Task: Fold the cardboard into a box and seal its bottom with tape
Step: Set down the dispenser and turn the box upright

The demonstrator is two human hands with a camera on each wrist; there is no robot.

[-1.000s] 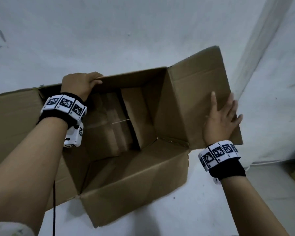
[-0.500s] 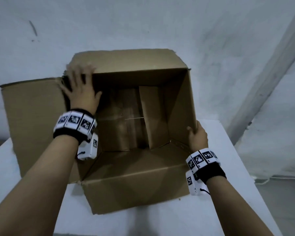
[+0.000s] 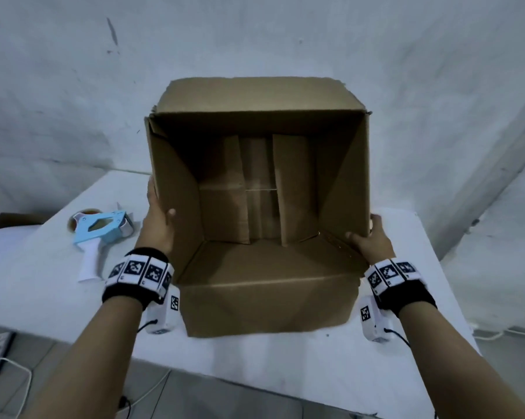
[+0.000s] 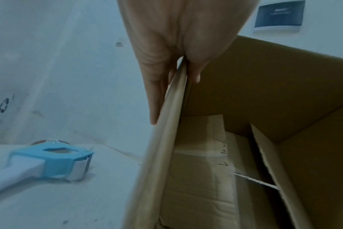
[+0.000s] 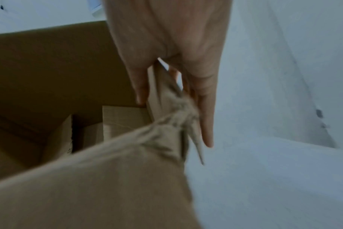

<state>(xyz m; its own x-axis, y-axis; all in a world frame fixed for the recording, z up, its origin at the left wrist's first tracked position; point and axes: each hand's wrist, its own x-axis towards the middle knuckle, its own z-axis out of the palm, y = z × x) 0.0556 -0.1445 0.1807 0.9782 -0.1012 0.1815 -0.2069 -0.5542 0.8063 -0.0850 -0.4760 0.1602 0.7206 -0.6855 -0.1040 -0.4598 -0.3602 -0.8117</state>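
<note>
Out at nine o'clock a blue tape dispenser lies flat on the white tabletop. Next, the left hand pinches the left wall of the cardboard box, thumb inside. The box sits dead centre, open toward the camera, inner flaps showing. At three o'clock the right hand clamps the right wall.

Dim, bluish, flat light; source unclear. Box interior in deep shadow. Soft shadow under box on table. Head view bows at edges. Right wrist view blurred, near cardboard smeared; left wrist view soft.
</note>
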